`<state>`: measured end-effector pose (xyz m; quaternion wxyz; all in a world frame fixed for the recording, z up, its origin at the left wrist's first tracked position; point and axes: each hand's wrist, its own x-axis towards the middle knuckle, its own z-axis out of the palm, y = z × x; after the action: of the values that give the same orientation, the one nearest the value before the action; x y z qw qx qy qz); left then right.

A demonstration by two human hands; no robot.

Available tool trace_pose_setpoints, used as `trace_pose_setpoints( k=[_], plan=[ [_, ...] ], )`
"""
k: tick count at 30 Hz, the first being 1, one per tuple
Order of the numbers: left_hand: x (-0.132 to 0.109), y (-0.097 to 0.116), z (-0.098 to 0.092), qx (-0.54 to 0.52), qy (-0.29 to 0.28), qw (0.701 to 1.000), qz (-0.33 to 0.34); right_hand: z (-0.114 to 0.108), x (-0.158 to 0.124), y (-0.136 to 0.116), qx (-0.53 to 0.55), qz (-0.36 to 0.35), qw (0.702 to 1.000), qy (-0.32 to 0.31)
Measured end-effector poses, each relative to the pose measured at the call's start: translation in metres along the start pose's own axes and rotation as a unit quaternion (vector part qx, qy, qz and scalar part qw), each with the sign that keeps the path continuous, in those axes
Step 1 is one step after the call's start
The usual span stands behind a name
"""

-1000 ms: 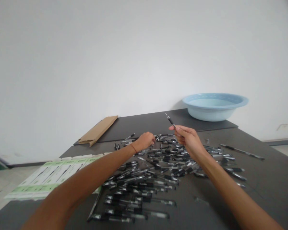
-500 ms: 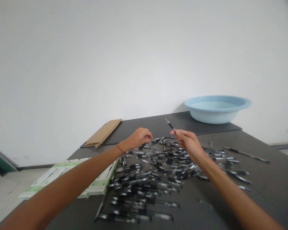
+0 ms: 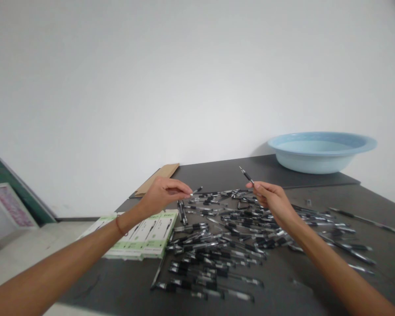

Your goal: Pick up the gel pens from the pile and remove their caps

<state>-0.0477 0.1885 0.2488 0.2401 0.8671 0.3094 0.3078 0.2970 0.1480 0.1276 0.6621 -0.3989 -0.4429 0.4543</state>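
My right hand [image 3: 270,195] is closed around an uncapped pen [image 3: 247,175] with a black grip, its bare tip pointing up and to the left. Off to the left, my left hand [image 3: 167,193] pinches a short clear-and-black piece that looks like a pen cap [image 3: 196,191] between thumb and fingertips. The two hands are apart, both raised over the far part of a large heap of black-and-clear pens [image 3: 224,250]. Beneath my left forearm lie flat white-and-green pen boxes [image 3: 158,235], printed with pictures of pens.
A light blue basin [image 3: 316,162] stands at the back right of the dark table [image 3: 217,173]. At the back left lies brown cardboard [image 3: 153,177]. One long pen [image 3: 365,220] lies to the right. A green board [image 3: 26,193] and a framed picture [image 3: 15,206] lean on the wall.
My left hand has moved left from the far end of the heap and now shows a small cap-like piece at its fingertips. The view has turned slightly left; my right hand keeps the pen.
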Motion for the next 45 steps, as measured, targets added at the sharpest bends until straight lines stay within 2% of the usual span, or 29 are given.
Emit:
trace_pose_setpoints(
  k=[7, 15, 17, 19, 20, 24, 26, 27, 30, 33, 35, 37, 39, 41, 45],
  plan=[
    [-0.002, 0.004, -0.004, 0.056, 0.016, 0.998, 0.022, 0.002, -0.002, 0.001, -0.016, 0.007, 1.000, -0.004],
    [-0.005, 0.002, -0.001, 0.148, 0.024, 0.985, 0.088, 0.004, -0.003, 0.002, -0.022, 0.004, 1.000, -0.005],
    [-0.004, -0.003, -0.015, 0.215, 0.022, 0.971, 0.107, 0.004, -0.003, 0.003, -0.020, 0.003, 1.000, -0.011],
    [-0.002, -0.006, -0.041, 0.316, 0.038, 0.941, 0.112, 0.004, -0.003, 0.004, -0.021, 0.000, 1.000, -0.016],
    [-0.001, -0.007, -0.058, 0.379, 0.071, 0.917, 0.096, 0.005, -0.003, 0.004, -0.022, -0.002, 1.000, -0.019],
    [0.005, 0.002, -0.120, 0.425, 0.238, 0.872, 0.042, 0.007, -0.004, 0.005, -0.031, -0.010, 0.999, -0.027],
    [0.008, 0.008, -0.135, 0.420, 0.290, 0.860, 0.022, 0.007, -0.004, 0.006, -0.035, -0.014, 0.999, -0.029],
    [0.010, 0.010, -0.136, 0.413, 0.303, 0.859, 0.015, 0.007, -0.004, 0.006, -0.037, -0.016, 0.999, -0.030],
    [0.018, 0.012, -0.120, 0.381, 0.298, 0.875, 0.004, 0.009, -0.004, 0.006, -0.045, -0.020, 0.998, -0.040],
    [0.030, 0.014, -0.080, 0.314, 0.255, 0.915, 0.002, 0.013, -0.008, 0.003, -0.057, -0.021, 0.996, -0.067],
    [0.039, 0.021, -0.046, 0.214, 0.185, 0.959, -0.003, 0.017, -0.011, 0.001, -0.067, -0.019, 0.993, -0.090],
    [0.046, 0.032, -0.012, 0.129, 0.113, 0.985, 0.000, 0.020, -0.015, 0.000, -0.082, -0.021, 0.990, -0.114],
    [0.052, 0.044, 0.015, 0.055, 0.052, 0.997, -0.009, 0.022, -0.018, 0.000, -0.098, -0.028, 0.986, -0.131],
    [0.056, 0.052, 0.034, 0.014, 0.019, 0.999, -0.022, 0.022, -0.019, 0.000, -0.107, -0.037, 0.984, -0.138],
    [0.060, 0.053, 0.046, -0.006, 0.000, 1.000, -0.028, 0.020, -0.017, -0.001, -0.110, -0.046, 0.983, -0.140]
  ],
)
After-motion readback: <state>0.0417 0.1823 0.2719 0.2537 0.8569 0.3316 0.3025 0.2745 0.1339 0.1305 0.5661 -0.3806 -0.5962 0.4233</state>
